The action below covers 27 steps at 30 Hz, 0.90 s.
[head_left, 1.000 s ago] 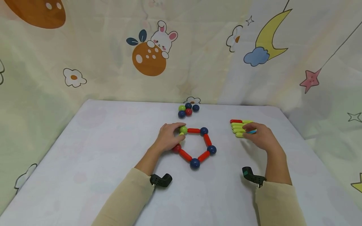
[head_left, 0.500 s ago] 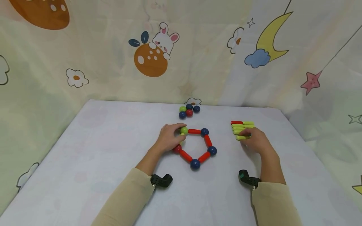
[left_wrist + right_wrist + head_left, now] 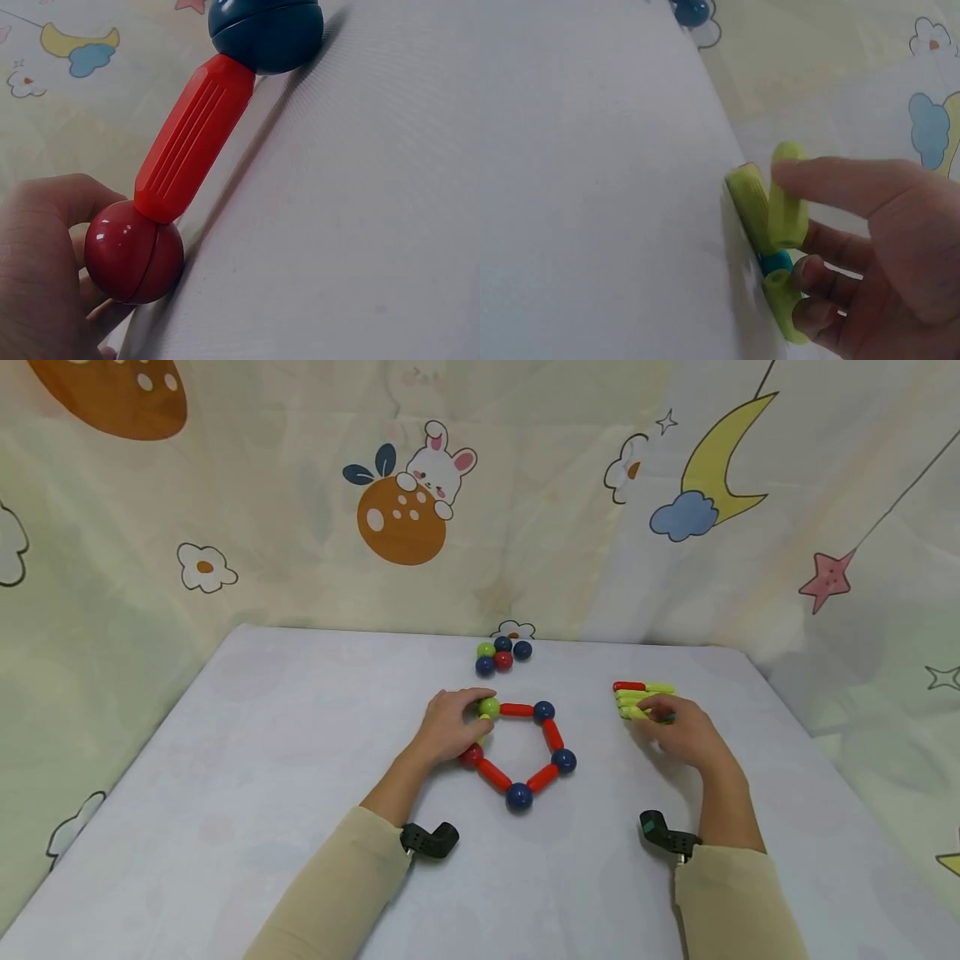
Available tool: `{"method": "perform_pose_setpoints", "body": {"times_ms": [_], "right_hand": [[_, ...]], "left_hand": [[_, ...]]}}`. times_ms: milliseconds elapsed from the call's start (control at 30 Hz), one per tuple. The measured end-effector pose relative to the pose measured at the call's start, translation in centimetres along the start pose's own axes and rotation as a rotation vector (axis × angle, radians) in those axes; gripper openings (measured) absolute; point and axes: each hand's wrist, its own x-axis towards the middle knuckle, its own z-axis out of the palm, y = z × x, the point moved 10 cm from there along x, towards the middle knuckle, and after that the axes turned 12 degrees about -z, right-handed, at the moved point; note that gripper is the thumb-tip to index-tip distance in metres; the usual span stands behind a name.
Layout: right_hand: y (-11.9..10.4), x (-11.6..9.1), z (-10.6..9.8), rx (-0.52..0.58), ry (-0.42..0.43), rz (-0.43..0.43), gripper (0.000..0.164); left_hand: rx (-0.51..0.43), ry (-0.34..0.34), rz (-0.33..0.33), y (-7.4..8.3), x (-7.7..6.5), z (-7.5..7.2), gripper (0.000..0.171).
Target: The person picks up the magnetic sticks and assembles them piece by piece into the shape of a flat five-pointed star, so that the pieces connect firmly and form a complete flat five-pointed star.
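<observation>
On the white table lies a five-sided ring of toy magnetic rods and balls, with red rods, blue balls, a green ball and a red ball. My left hand grips its left side, thumb and finger around the yellow-green rod beside the green ball. My right hand pinches another yellow-green magnetic rod between thumb and fingers, tilted just above the row of rods. Under it in the right wrist view are a lying yellow-green rod and a teal piece, partly hidden.
Several loose balls sit clustered near the table's back edge. In the rod row, a red rod lies at the back left. A patterned cloth hangs behind the table.
My right hand has moved left to the front of the rod row, then slightly back right, lifting the nearest yellow-green rod. My left hand and the ring keep their place.
</observation>
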Motion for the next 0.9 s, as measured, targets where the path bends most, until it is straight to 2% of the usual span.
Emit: {"method": "perform_pose_setpoints", "body": {"times_ms": [200,333,567,733,900], "right_hand": [[-1.8,0.3,-0.7,0.012,0.101,-0.068,0.044],[-2.8,0.6,-0.3,0.040,0.124,-0.072,0.044],[-4.7,1.8,2.3,0.081,0.057,-0.114,0.042],[-5.2,2.6,4.2,0.079,-0.005,-0.096,0.040],[-5.7,3.1,5.4,0.080,-0.033,-0.105,0.037]], "left_hand": [[-0.003,0.000,0.001,0.0,0.0,0.0,0.051],[-0.007,-0.001,-0.002,0.1,-0.1,-0.1,0.051],[-0.005,-0.006,-0.007,0.0,-0.1,0.0,0.051],[-0.006,-0.001,0.000,0.1,-0.1,-0.1,0.051],[-0.006,0.000,0.003,0.1,-0.1,-0.2,0.051]]}}
